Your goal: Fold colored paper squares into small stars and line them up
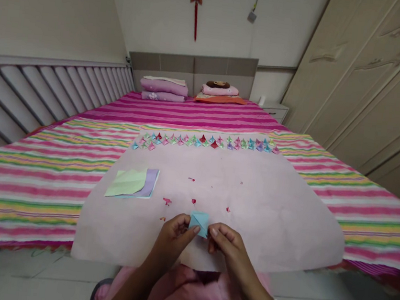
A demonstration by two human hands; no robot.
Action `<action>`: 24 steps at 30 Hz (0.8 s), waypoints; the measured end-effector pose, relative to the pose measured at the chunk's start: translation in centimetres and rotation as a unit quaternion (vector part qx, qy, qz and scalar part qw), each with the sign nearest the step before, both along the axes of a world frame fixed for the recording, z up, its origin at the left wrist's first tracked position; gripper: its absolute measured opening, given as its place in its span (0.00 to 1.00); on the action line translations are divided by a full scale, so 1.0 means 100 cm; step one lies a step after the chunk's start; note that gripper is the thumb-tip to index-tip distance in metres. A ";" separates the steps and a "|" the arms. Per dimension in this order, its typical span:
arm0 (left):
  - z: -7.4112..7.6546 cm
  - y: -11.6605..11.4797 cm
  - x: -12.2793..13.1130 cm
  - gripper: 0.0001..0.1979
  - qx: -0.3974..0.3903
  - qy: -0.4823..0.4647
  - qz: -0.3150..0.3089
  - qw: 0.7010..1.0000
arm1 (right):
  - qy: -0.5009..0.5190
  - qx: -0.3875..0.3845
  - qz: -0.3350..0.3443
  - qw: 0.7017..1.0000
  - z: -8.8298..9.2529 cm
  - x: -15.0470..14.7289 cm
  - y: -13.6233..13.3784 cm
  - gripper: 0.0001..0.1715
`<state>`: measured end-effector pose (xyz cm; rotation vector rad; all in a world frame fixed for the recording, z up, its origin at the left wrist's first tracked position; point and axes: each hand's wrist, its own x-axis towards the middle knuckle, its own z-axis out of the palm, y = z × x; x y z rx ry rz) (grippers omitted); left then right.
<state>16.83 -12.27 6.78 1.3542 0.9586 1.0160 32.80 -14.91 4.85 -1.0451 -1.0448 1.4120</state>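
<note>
Two bare hands are working over the near part of a pale pink sheet (268, 211), which is lying across a striped bedspread (38, 170). A small light-blue folded paper (199, 221) is sitting between the hands; whether its lower edge is touching the sheet is not showing clearly. The left hand (176, 231) is pinching the paper by its left side, the thumb resting on the front face. The right hand (226, 239) is positioning its thumb and fingertips at the lower right corner; whether they are gripping the paper or merely touching its edge, I cannot tell. A diagonal line is crossing the front face. In my judgement, handling this fold well is depending on a firm but light left pinch — the layers being kept from slipping — with the right fingertips lining up edges and corners before any crease is pressed. Pressing too hard on an uneven layer would be risking a crooked point. Red paper scraps (167, 201) are lying just beyond the hands, a stack of coloured paper sheets (127, 182) is lying to the left, and a row of small folded paper pieces (203, 140) is stretching along the far edge.
</note>
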 end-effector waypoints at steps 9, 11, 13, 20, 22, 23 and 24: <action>-0.003 -0.001 0.002 0.08 -0.030 -0.038 -0.030 0.998 | -0.008 -0.019 0.010 1.000 0.003 -0.004 0.001 0.21; -0.004 -0.002 0.003 0.08 -0.041 -0.048 -0.038 0.997 | -0.014 -0.013 0.015 1.000 0.005 -0.005 0.001 0.21; -0.004 -0.003 0.004 0.08 -0.039 -0.050 -0.035 0.997 | -0.014 -0.009 0.015 1.000 0.006 -0.006 0.000 0.21; -0.009 -0.002 0.006 0.10 -0.034 -0.037 -0.022 0.998 | -0.027 -0.002 0.003 1.000 0.006 -0.009 -0.002 0.20; -0.008 -0.002 0.007 0.10 -0.038 -0.041 -0.010 0.998 | -0.030 0.002 -0.006 1.000 0.003 -0.010 -0.002 0.20; -0.007 -0.002 0.008 0.10 -0.042 -0.044 0.003 0.998 | -0.032 0.003 -0.010 0.999 0.002 -0.011 -0.001 0.20; -0.006 -0.002 0.009 0.10 -0.047 -0.047 0.018 0.998 | -0.034 0.002 -0.013 0.999 0.001 -0.011 -0.001 0.20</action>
